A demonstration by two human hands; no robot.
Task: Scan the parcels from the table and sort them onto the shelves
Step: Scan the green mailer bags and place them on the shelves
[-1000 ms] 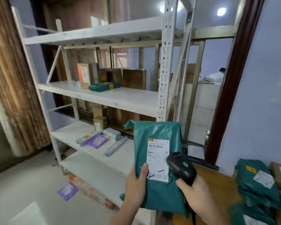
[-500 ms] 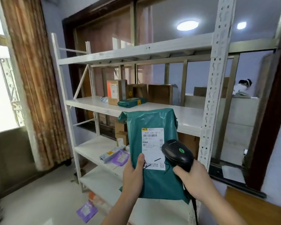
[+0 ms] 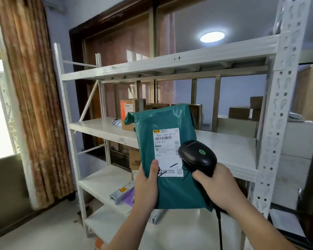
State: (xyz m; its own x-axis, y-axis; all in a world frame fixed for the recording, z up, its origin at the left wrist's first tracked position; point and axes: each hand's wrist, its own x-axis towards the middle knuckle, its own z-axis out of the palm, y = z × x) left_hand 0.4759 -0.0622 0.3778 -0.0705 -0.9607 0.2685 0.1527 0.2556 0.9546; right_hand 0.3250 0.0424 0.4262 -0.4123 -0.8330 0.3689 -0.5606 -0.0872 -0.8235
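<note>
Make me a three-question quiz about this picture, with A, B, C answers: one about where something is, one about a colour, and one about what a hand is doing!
1. Where is the black scanner?
A. On the floor
B. In front of the parcel's white label
C. On the top shelf

2. What colour is the parcel being held up?
A. Green
B. Red
C. Yellow

3. What is the left hand doing?
A. Hanging open
B. Pointing at the curtain
C. Gripping the parcel

Answers:
1. B, because the right hand holds the scanner up against the label.
2. A, because its plastic wrap is dark green.
3. C, because the thumb presses on the parcel's front at the label's corner.
</note>
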